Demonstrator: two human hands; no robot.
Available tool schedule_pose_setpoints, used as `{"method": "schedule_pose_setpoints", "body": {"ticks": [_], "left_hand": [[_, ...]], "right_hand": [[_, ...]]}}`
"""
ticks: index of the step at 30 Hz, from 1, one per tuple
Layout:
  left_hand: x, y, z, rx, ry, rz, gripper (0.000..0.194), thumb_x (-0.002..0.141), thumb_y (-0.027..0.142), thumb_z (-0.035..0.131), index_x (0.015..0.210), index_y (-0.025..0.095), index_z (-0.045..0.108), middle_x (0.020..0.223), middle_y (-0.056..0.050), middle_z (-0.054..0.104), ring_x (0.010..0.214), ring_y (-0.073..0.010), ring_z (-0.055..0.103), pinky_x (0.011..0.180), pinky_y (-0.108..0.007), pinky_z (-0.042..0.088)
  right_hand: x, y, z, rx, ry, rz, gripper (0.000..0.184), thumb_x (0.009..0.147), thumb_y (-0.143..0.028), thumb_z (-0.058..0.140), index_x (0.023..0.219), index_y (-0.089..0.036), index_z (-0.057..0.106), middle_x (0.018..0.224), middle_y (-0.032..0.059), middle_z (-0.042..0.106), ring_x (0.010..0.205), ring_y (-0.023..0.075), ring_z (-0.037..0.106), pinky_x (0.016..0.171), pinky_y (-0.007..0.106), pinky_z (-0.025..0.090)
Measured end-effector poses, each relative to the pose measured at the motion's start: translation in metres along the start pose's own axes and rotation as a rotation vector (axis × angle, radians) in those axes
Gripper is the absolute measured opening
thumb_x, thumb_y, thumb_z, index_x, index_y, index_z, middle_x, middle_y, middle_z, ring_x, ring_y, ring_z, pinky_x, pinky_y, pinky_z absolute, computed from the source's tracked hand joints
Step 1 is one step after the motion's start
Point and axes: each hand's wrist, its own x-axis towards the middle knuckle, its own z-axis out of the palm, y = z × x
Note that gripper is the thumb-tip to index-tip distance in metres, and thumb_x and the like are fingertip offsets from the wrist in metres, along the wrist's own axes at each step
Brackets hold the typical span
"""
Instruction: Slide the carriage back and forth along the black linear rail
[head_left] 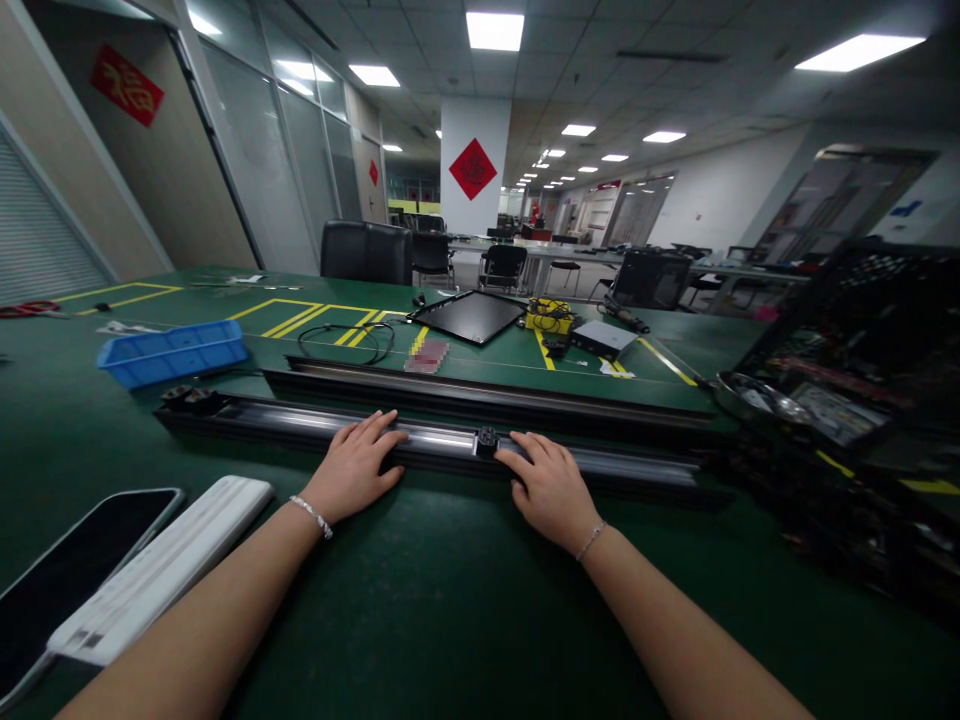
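Observation:
A long black metal rail (285, 418) with a silver channel lies across the green table in front of me. My left hand (352, 468) rests flat on the rail, fingers spread. My right hand (546, 485) lies on the rail just right of a small black slider block (487, 441), its index finger touching the block. Both wrists wear thin bracelets. A second dark rail (480, 392) lies parallel just behind the first.
A phone (71, 565) and a white power bank (161, 565) lie at the near left. A blue tray (172, 352), a cable loop (349, 340), a black panel (469, 316) and yellow cables (549, 314) sit farther back. Black crates (862, 370) crowd the right.

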Motion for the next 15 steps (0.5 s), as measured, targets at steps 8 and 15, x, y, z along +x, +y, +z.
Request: {"method": "schedule_pose_setpoints", "body": {"ticks": [8, 15], "left_hand": [[0.0006, 0.0007, -0.0015, 0.003, -0.012, -0.009, 0.043, 0.078, 0.037, 0.052, 0.119, 0.027, 0.054, 0.144, -0.007, 0.038, 0.133, -0.0253, 0.032, 0.105, -0.045, 0.026], [0.0003, 0.0008, -0.0020, 0.004, -0.012, -0.010, 0.043, 0.078, 0.037, 0.051, 0.119, 0.027, 0.054, 0.144, -0.007, 0.037, 0.133, -0.0250, 0.032, 0.105, -0.045, 0.027]], "right_hand": [[0.0020, 0.0018, 0.0012, 0.011, 0.030, -0.013, 0.039, 0.078, -0.020, 0.047, 0.114, -0.029, 0.058, 0.131, 0.0059, 0.050, 0.120, 0.0246, 0.039, 0.098, 0.043, 0.031], [0.0032, 0.0050, 0.0011, 0.038, 0.028, -0.014, 0.035, 0.077, -0.019, 0.047, 0.110, -0.027, 0.059, 0.130, 0.0053, 0.051, 0.119, 0.0241, 0.040, 0.099, 0.042, 0.031]]}}
